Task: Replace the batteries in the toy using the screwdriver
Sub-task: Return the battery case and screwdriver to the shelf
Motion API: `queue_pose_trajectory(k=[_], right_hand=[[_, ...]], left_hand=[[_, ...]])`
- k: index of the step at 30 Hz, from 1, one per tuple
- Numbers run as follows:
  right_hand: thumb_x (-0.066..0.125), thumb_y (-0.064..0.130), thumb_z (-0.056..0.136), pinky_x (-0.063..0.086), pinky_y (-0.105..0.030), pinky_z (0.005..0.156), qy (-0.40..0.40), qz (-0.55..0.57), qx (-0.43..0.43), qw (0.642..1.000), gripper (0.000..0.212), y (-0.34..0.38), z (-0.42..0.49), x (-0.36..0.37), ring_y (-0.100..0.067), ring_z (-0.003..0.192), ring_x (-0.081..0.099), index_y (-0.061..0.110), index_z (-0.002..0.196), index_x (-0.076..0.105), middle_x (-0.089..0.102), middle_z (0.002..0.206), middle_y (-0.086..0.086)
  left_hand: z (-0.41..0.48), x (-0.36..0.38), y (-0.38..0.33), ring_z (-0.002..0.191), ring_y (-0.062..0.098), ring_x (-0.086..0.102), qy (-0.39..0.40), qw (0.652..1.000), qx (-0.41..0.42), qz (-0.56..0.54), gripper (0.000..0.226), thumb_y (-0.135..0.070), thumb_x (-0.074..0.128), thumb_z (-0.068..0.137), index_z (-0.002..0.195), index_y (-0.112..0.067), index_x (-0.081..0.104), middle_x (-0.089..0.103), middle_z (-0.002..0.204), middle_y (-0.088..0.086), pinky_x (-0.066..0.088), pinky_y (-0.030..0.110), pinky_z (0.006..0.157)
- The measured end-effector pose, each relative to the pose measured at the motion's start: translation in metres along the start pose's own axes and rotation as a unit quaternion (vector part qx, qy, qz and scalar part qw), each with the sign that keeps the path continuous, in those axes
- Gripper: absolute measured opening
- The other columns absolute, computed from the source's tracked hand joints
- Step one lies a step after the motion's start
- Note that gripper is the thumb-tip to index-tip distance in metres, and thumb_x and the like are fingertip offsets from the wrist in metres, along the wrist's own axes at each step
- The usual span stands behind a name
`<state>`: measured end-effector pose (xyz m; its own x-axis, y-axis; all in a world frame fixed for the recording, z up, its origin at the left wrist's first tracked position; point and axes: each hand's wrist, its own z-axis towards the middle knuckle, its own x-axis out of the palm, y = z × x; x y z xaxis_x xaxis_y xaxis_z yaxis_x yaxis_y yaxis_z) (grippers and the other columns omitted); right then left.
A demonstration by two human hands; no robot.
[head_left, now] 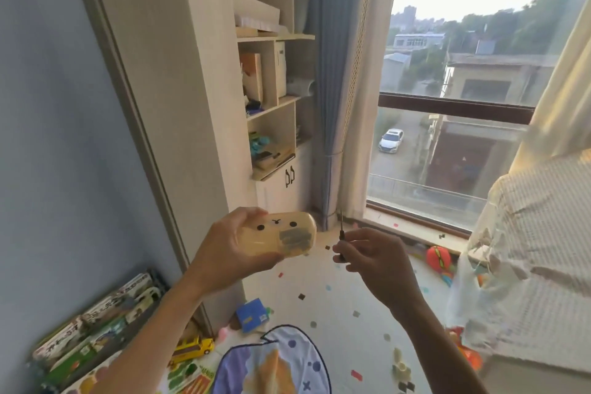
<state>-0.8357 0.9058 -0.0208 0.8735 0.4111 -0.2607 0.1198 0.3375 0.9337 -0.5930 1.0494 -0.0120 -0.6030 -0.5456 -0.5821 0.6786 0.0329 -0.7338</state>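
In front of the window [447, 144], above a dotted floor mat [335, 301], both hands are held up in the air. The left hand [228, 254] grips the toy [283, 235], a beige rounded capsule with a small drawn face, lying sideways with its left end in the palm. Just beside it, not touching, the right hand [375, 264] pinches a thin dark screwdriver [341, 230] with its shaft pointing up and its tip free. On the mat lie a blue box [251, 315], a yellow bus [192, 349] and an orange ball [438, 259]. Books [96, 323] lean along the blue wall. A shelf unit [271, 105] stands behind.
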Motion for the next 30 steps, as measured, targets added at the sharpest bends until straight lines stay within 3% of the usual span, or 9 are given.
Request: queue_pose_trajectory(k=[6, 9, 13, 15, 21, 26, 30], right_hand=[[0.077, 0.008, 0.089, 0.065, -0.032, 0.063, -0.001, 0.008, 0.024, 1.0, 0.005, -0.03, 0.149, 0.011, -0.017, 0.071, 0.081, 0.013, 0.091, 0.077, 0.083, 0.075, -0.005], [0.079, 0.011, 0.089, 0.067, -0.035, 0.063, -0.006, 0.0, 0.029, 1.0, 0.01, -0.052, 0.226, 0.018, -0.016, 0.071, 0.081, 0.007, 0.098, 0.077, 0.083, 0.078, -0.006], [0.078, 0.013, 0.089, 0.068, -0.038, 0.069, -0.024, -0.006, 0.025, 0.999, 0.009, -0.08, 0.339, 0.029, -0.018, 0.071, 0.081, 0.01, 0.097, 0.078, 0.084, 0.077, -0.004], [0.079, 0.014, 0.089, 0.067, -0.033, 0.071, -0.03, -0.016, 0.025, 0.999, 0.012, -0.086, 0.397, 0.033, -0.014, 0.071, 0.081, 0.009, 0.1, 0.078, 0.084, 0.08, -0.003], [0.078, 0.013, 0.09, 0.068, -0.038, 0.07, -0.044, -0.029, 0.023, 0.998, 0.015, -0.108, 0.572, 0.034, -0.012, 0.071, 0.081, 0.006, 0.103, 0.078, 0.084, 0.082, -0.003], [0.078, 0.012, 0.09, 0.068, -0.038, 0.072, -0.027, -0.033, 0.014, 0.999, 0.005, -0.139, 0.707, 0.036, -0.013, 0.07, 0.081, 0.012, 0.095, 0.079, 0.083, 0.076, -0.002], [0.078, 0.012, 0.089, 0.068, -0.041, 0.072, 0.004, -0.02, 0.004, 1.0, 0.007, -0.174, 0.823, 0.038, -0.015, 0.071, 0.082, 0.011, 0.096, 0.08, 0.084, 0.076, -0.002]], left_hand=[[0.148, 0.024, 0.044, 0.11, -0.002, 0.065, -0.002, 1.0, -0.003, -0.021, 0.084, -0.055, 0.095, 0.059, 0.132, -0.032, 0.062, 0.07, 0.12, -0.016, 0.064, 0.032, 0.087], [0.224, 0.044, 0.07, 0.112, 0.006, 0.067, 0.004, 0.999, 0.005, -0.033, 0.086, -0.063, 0.092, 0.057, 0.131, -0.034, 0.061, 0.07, 0.122, -0.015, 0.065, 0.033, 0.085], [0.338, 0.067, 0.113, 0.116, 0.013, 0.067, 0.007, 0.998, 0.031, -0.048, 0.086, -0.069, 0.089, 0.058, 0.132, -0.035, 0.059, 0.069, 0.126, -0.013, 0.066, 0.034, 0.084], [0.398, 0.073, 0.131, 0.116, 0.012, 0.067, 0.015, 0.998, 0.03, -0.05, 0.085, -0.07, 0.088, 0.059, 0.132, -0.036, 0.058, 0.067, 0.127, -0.015, 0.066, 0.033, 0.084], [0.574, 0.087, 0.172, 0.114, 0.008, 0.063, 0.011, 0.998, 0.054, -0.029, 0.083, -0.071, 0.085, 0.06, 0.132, -0.041, 0.056, 0.063, 0.124, -0.022, 0.065, 0.028, 0.08], [0.699, 0.119, 0.216, 0.111, 0.01, 0.062, -0.014, 0.999, 0.052, -0.005, 0.083, -0.071, 0.086, 0.059, 0.131, -0.043, 0.055, 0.064, 0.121, -0.013, 0.064, 0.036, 0.082], [0.793, 0.15, 0.256, 0.112, 0.012, 0.058, -0.04, 0.998, 0.034, 0.031, 0.084, -0.076, 0.083, 0.058, 0.13, -0.047, 0.052, 0.058, 0.124, -0.008, 0.058, 0.03, 0.081]])
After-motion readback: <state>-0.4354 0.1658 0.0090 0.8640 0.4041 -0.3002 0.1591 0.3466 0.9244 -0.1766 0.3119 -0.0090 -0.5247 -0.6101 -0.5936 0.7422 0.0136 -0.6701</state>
